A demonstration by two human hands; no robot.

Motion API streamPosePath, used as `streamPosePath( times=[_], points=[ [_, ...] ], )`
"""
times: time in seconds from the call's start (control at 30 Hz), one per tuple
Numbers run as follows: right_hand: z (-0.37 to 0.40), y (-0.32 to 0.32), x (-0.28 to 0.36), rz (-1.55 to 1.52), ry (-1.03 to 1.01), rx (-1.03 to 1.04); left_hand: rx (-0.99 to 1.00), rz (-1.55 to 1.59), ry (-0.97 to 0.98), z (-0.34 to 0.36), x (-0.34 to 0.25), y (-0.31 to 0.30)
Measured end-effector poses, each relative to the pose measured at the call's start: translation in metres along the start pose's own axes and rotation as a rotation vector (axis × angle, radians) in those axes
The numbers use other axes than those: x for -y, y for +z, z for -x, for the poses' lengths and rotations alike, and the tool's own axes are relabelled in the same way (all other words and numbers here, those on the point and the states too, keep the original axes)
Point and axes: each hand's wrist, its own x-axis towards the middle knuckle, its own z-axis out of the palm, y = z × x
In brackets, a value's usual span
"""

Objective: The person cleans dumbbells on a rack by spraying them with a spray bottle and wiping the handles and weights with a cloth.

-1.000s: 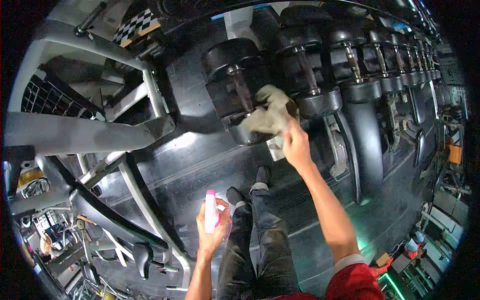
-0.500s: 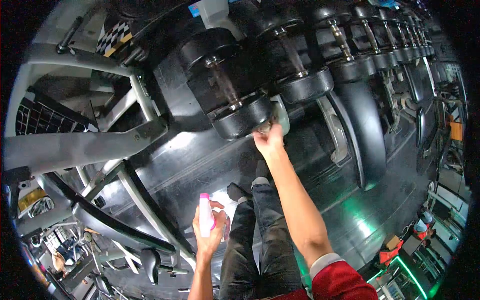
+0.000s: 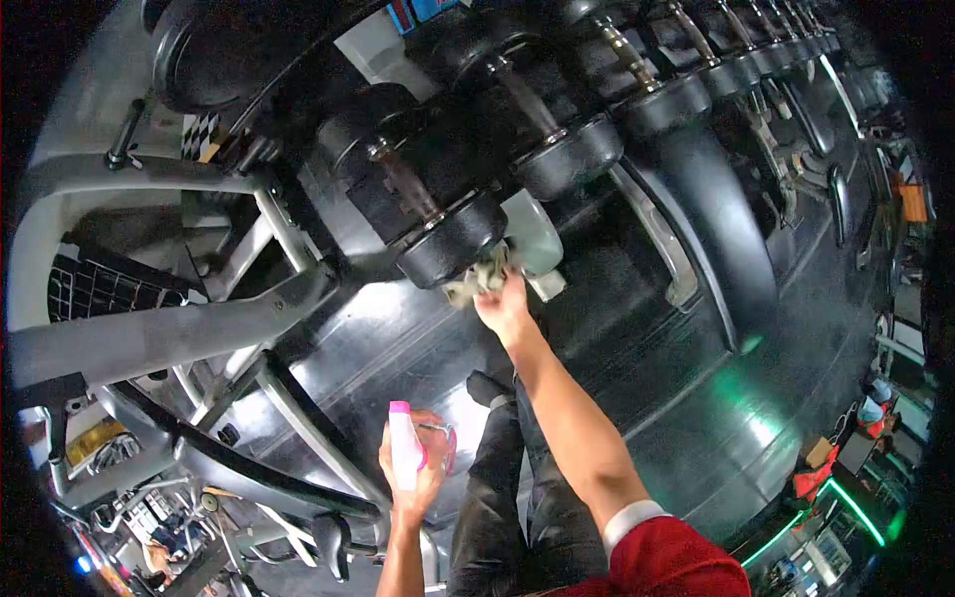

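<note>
In the head view my left hand (image 3: 426,480) is wrapped round a spray bottle (image 3: 403,446) with a white and pink top, held low over the floor near my legs. My right hand (image 3: 505,308) is closed on a crumpled, pale greyish cloth (image 3: 485,277). That cloth lies against the near end of a large black dumbbell (image 3: 453,242), the closest one on the rack. The dumbbell's metal handle (image 3: 406,184) looks worn. Whether my fingers touch the dumbbell itself is hidden by the cloth.
More dumbbells (image 3: 572,156) run in a row toward the upper right. A pale grey rack foot (image 3: 537,234) stands beside my right hand. Grey machine frames (image 3: 189,328) fill the left side. A curved black panel (image 3: 711,234) rises at right.
My right hand has shifted left and slightly down, and more of the cloth shows under the dumbbell's end. The camera view has moved a little. My left hand still holds the spray bottle.
</note>
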Motion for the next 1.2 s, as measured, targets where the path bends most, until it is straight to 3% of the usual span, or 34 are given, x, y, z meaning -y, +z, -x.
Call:
streamPosePath(
  times=[0.07, 0.1, 0.17, 0.27, 0.37, 0.43, 0.47, 0.5, 0.57, 0.63, 0.7, 0.77, 0.83, 0.87, 0.93, 0.97, 1.0, 1.07, 1.1, 1.13, 1.2],
  points=[
    [0.002, 0.041, -0.008, 0.044, 0.081, -0.077, -0.004, 0.004, -0.008, 0.003, 0.005, 0.001],
    [-0.006, 0.049, -0.016, 0.005, -0.045, -0.063, 0.011, -0.042, -0.001, 0.005, 0.008, 0.000],
    [0.023, 0.052, -0.014, 0.034, -0.075, 0.010, 0.036, -0.083, 0.007, 0.010, 0.016, -0.001],
    [0.086, 0.062, -0.032, 0.093, -0.233, -0.028, 0.087, -0.125, 0.174, 0.010, 0.015, 0.006],
    [0.104, 0.029, -0.053, 0.282, -0.453, 0.195, 0.115, -0.021, 0.015, 0.011, -0.007, 0.014],
    [0.132, 0.031, -0.038, 0.156, -0.111, 0.249, 0.100, -0.096, 0.155, 0.012, 0.004, 0.012],
    [0.122, 0.020, -0.032, 0.231, -0.035, 0.217, 0.097, -0.099, 0.156, 0.013, -0.001, 0.012],
    [0.078, -0.028, -0.012, -0.097, 0.403, 0.381, 0.037, -0.059, 0.101, 0.014, -0.009, 0.014],
    [0.049, -0.006, -0.020, -0.037, 0.055, 0.146, -0.026, -0.019, 0.050, 0.017, -0.011, 0.013],
    [0.000, 0.009, -0.023, 0.028, 0.004, -0.091, -0.026, -0.084, 0.123, 0.019, -0.005, 0.006],
    [-0.024, 0.033, -0.038, -0.047, 0.082, -0.006, -0.022, -0.101, 0.112, 0.023, -0.007, 0.001],
    [-0.001, 0.050, -0.048, -0.042, 0.011, -0.124, -0.018, -0.115, 0.090, 0.030, -0.003, -0.009],
    [0.023, 0.046, -0.048, 0.083, 0.020, 0.012, 0.005, -0.241, 0.308, 0.034, 0.012, -0.016],
    [0.024, 0.035, -0.047, -0.001, 0.125, 0.181, -0.002, -0.234, 0.319, 0.039, 0.013, -0.016],
    [0.036, 0.027, -0.042, 0.010, 0.160, 0.177, 0.032, -0.142, 0.227, 0.045, 0.005, -0.020],
    [0.035, 0.005, -0.030, -0.234, 0.298, 0.649, 0.077, -0.201, 0.268, 0.048, -0.007, -0.023],
    [0.111, 0.052, -0.008, 0.048, 0.164, 0.376, 0.040, -0.099, 0.164, 0.054, -0.026, -0.023],
    [0.144, 0.052, 0.023, 0.129, 0.100, 0.513, 0.058, 0.067, -0.007, 0.069, -0.064, -0.028],
    [0.171, 0.055, 0.046, 0.018, 0.237, 0.631, 0.053, 0.084, 0.028, 0.073, -0.070, -0.033],
    [0.185, 0.059, 0.064, 0.210, 0.084, 0.408, 0.051, 0.060, 0.101, 0.079, -0.071, -0.039],
    [0.234, 0.068, 0.098, 0.507, -0.136, 0.495, 0.004, -0.061, 0.306, 0.090, -0.066, -0.053]
  ],
)
